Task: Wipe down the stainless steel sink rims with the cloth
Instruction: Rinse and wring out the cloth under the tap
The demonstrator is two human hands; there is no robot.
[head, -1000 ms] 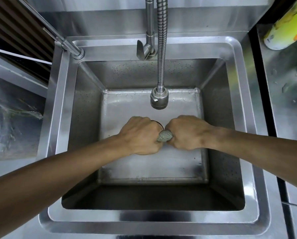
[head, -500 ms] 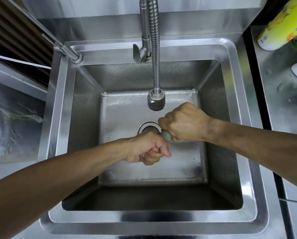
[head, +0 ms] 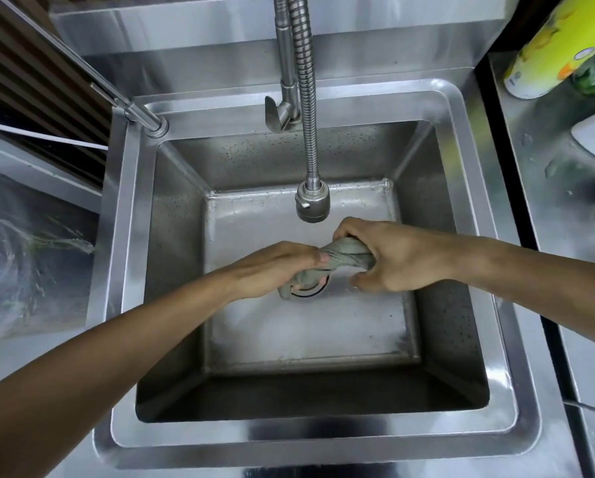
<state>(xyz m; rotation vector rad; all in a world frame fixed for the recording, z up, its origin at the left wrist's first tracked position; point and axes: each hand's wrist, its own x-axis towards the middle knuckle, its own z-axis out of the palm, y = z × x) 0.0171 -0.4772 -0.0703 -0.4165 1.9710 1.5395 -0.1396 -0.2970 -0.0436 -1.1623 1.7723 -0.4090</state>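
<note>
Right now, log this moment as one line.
phase: wringing | cloth: twisted, over drain | left hand: gripping | right hand: gripping | sink rims: unwiped

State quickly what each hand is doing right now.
Left hand: closed on one end of the twisted cloth.
Right hand: closed on the other end.

The sink (head: 468, 236) fills the middle of the frame, its drain (head: 311, 291) at centre and the tap head (head: 312, 203) hanging just above. A bottle (head: 551, 46) stands on the bench (head: 544, 139) at upper right, a bag (head: 30, 263) at left.
</note>
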